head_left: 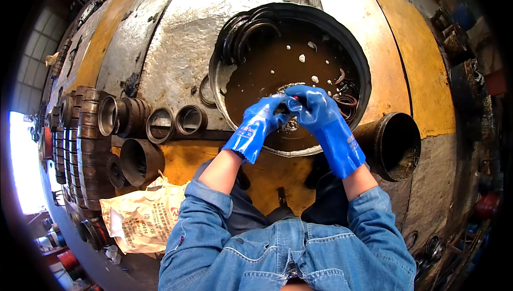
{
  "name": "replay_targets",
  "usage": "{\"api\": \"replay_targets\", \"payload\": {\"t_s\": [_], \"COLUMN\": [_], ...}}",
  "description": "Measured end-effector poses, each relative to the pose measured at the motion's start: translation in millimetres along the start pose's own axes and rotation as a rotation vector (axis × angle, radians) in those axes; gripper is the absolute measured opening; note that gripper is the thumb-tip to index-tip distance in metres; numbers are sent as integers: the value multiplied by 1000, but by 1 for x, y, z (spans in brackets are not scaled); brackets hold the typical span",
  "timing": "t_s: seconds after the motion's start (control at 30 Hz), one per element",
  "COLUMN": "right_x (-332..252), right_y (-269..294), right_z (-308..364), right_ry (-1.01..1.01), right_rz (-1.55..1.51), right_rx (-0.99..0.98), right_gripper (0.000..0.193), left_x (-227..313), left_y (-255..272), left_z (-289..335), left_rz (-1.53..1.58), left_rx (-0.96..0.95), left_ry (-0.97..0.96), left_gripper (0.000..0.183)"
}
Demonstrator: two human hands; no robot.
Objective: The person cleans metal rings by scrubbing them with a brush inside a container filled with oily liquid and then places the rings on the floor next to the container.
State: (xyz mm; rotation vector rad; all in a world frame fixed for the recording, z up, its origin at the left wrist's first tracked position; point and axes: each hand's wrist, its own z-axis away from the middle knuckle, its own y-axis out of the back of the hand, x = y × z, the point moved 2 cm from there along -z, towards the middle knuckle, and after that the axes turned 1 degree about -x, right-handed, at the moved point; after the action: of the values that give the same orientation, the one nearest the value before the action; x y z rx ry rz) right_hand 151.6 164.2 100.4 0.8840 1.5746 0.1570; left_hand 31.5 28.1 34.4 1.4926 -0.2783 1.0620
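The left hand (260, 121) and right hand (314, 110), both gloved in blue, are hovering close together above the near half of a round tub (218, 77). Their bent fingers are largely hiding a small reddish piece (297, 98) showing at the right fingertips; whether either hand is gripping it cannot be told. Wet, slick gloves could be letting it slip, and the opaque brown liquid (256, 80) below would then be concealing it. Dark curved rings (247, 35) are leaning at the tub's far left; a bump could be sliding them deeper. Outside, an open cylinder (371, 141) is lying rightward.
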Motion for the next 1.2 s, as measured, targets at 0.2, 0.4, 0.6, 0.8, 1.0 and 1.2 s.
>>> {"api": "replay_targets", "payload": {"t_s": [0.2,0.4,0.6,0.8,1.0,1.2], "right_x": [16,42,53,61,53,48], "right_y": [5,-10,2,0,11,14], "right_z": [2,-9,0,11,10,14], "right_ry": [-385,-658,-557,-519,-488,-413], "right_rz": [-282,42,267,193,284,237], "right_rx": [-220,-446,-244,-162,-262,-118], "right_gripper": [48,42,35,25,31,24], "left_x": [14,34,-10,-10,17,0], "left_y": [-6,-20,46,147,138,127], "left_z": [1,-4,-31,-122,-193,-232], "left_rz": [-296,-382,-536,-1007,-1212,-1253], "left_rx": [-89,-230,283,436,193,167], "left_ry": [97,304,233,191,441,531], "left_gripper": [32,34,34,36,45,36]}}
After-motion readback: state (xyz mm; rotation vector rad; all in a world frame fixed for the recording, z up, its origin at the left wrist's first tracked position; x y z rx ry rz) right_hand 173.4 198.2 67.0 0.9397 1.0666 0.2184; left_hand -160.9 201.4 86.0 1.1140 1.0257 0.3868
